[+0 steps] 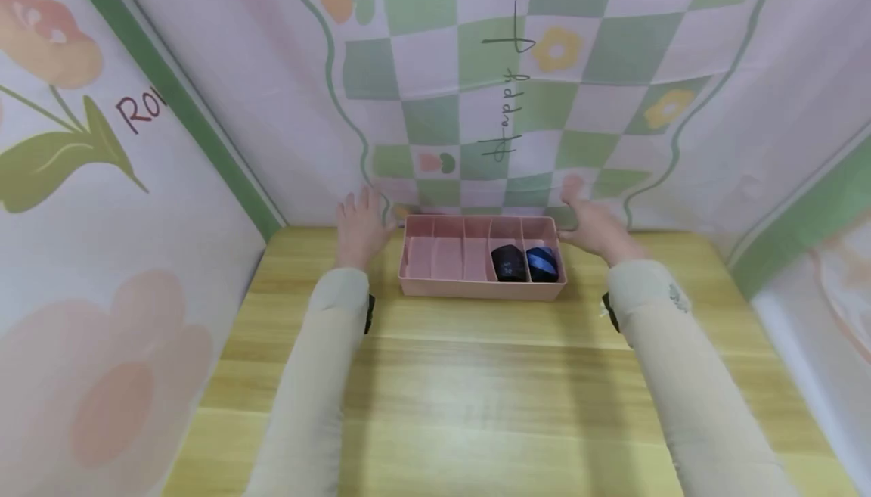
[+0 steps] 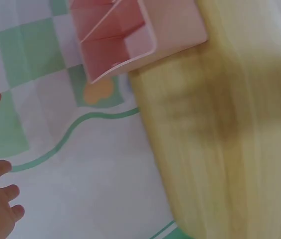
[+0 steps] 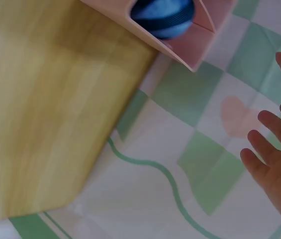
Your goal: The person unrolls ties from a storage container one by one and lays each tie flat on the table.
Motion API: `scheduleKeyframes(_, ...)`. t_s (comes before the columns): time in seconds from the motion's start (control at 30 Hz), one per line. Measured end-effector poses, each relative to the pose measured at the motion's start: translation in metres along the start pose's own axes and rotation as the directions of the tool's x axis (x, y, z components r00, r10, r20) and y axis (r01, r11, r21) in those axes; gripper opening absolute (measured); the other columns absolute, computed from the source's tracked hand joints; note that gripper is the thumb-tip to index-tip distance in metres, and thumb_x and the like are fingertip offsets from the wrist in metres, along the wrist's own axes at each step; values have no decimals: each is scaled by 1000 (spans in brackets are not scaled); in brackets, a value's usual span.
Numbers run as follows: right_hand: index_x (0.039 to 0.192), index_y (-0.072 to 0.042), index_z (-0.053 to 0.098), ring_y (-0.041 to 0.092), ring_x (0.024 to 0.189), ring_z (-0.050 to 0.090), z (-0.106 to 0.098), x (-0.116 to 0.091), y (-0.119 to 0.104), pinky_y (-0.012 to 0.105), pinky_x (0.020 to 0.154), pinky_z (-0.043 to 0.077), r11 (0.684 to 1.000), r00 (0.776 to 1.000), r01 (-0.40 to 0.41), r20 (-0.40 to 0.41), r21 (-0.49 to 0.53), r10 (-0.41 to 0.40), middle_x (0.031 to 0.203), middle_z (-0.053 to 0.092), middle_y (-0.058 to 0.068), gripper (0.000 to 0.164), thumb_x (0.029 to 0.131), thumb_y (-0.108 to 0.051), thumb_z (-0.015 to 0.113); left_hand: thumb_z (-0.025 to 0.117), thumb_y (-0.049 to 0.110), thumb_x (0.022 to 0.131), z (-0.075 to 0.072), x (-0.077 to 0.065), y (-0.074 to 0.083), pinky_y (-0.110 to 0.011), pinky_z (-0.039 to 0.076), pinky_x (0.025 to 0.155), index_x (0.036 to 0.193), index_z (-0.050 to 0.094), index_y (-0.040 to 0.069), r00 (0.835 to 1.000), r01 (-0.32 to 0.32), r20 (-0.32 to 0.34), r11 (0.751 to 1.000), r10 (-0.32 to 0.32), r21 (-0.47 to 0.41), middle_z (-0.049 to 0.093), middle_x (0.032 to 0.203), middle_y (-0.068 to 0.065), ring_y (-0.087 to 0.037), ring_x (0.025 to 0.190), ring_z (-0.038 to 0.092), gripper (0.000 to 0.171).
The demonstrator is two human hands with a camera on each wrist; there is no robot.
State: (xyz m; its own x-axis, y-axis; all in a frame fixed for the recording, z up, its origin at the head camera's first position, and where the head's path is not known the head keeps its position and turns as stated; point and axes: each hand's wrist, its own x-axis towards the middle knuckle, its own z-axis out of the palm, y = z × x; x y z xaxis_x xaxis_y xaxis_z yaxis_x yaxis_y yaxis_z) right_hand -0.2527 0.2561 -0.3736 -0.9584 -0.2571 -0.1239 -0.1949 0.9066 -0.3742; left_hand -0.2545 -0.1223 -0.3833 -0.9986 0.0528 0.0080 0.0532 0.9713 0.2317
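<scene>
A pink divided storage box sits at the back of the wooden table, close to the patterned cloth. Its right-hand compartments hold a dark rolled necktie and a blue striped rolled necktie; the blue one also appears in the right wrist view. Off the box's left end is my left hand, fingers spread and apart from it in the left wrist view. My right hand is by the right end with fingers extended; in the right wrist view it holds nothing.
Behind the box hangs a green-and-white checked cloth with flowers and lettering. Printed cloth panels enclose the left and right sides. The pale wooden table stretches from the box toward me.
</scene>
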Motion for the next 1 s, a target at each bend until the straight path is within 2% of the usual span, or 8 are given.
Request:
scheduleKeyframes(0.1, 146, 10, 23, 55, 129, 34, 13, 1, 3, 64, 110, 28, 999, 999, -4, 38, 46, 2, 145, 31, 37, 76, 89, -21, 62, 43, 44, 98, 9, -3, 0, -56, 12, 121, 152, 17, 6, 1000, -3, 14, 1000, 3, -25, 20, 159, -16, -41, 146, 18, 71)
scheduleKeyframes(0.23, 145, 12, 25, 54, 130, 34, 32, 1, 7, 64, 111, 28, 997, 999, 9, 49, 81, -13, 144, 33, 37, 71, 89, -15, 61, 45, 47, 96, 27, -7, -2, -54, 12, 122, 153, 15, 8, 999, -3, 49, 1000, 4, -26, 20, 159, -15, -40, 146, 17, 75)
scheduleKeyframes(0.43, 143, 12, 29, 54, 123, 43, 53, 2, 10, 62, 107, 36, 1000, 999, 9, 54, 0, -9, 140, 39, 37, 69, 89, -13, 63, 47, 47, 96, 52, -13, -6, -52, 15, 122, 154, 13, 12, 997, -2, 74, 999, 6, -43, 24, 158, -15, -38, 146, 21, 75)
scheduleKeyframes(0.57, 140, 14, 33, 49, 108, 56, 63, 3, 15, 60, 99, 44, 999, 999, 36, 30, -1, -36, 126, 52, 37, 66, 87, -10, 64, 47, 44, 97, 65, -17, -5, -53, 18, 121, 153, 17, 12, 995, -5, 101, 998, 11, -58, 27, 157, -14, -37, 145, 24, 71)
scheduleKeyframes(0.63, 138, 14, 37, 46, 101, 59, 69, 3, 18, 58, 94, 46, 998, 998, 61, 15, -4, -61, 115, 58, 35, 64, 86, -9, 65, 47, 40, 98, 71, -20, -3, -53, 19, 121, 152, 22, 10, 993, -15, 114, 998, 23, -65, 29, 156, -14, -38, 144, 26, 67)
scheduleKeyframes(0.7, 135, 15, 40, 46, 100, 59, 74, 3, 21, 58, 93, 47, 997, 997, 80, 1, -15, -80, 110, 60, 34, 63, 84, -9, 67, 46, 37, 99, 76, -24, -1, -53, 21, 120, 150, 25, 6, 992, -37, 120, 997, 44, -61, 29, 156, -14, -40, 143, 28, 63)
scheduleKeyframes(0.8, 133, 14, 43, 50, 104, 57, 79, 2, 22, 59, 94, 46, 995, 995, 95, -13, -37, -96, 114, 59, 35, 62, 83, -10, 69, 43, 35, 100, 83, -28, 1, -54, 23, 119, 149, 28, 5, 988, -65, 134, 996, 73, -64, 30, 155, -15, -41, 141, 29, 59)
scheduleKeyframes(1.0, 135, 12, 42, 54, 110, 53, 83, 1, 19, 61, 97, 44, 994, 996, 85, -12, -62, -86, 125, 53, 37, 65, 82, -11, 72, 40, 37, 101, 93, -29, 1, -54, 19, 121, 153, 19, 12, 984, -65, 160, 991, 83, -114, 25, 158, -12, -40, 144, 25, 61)
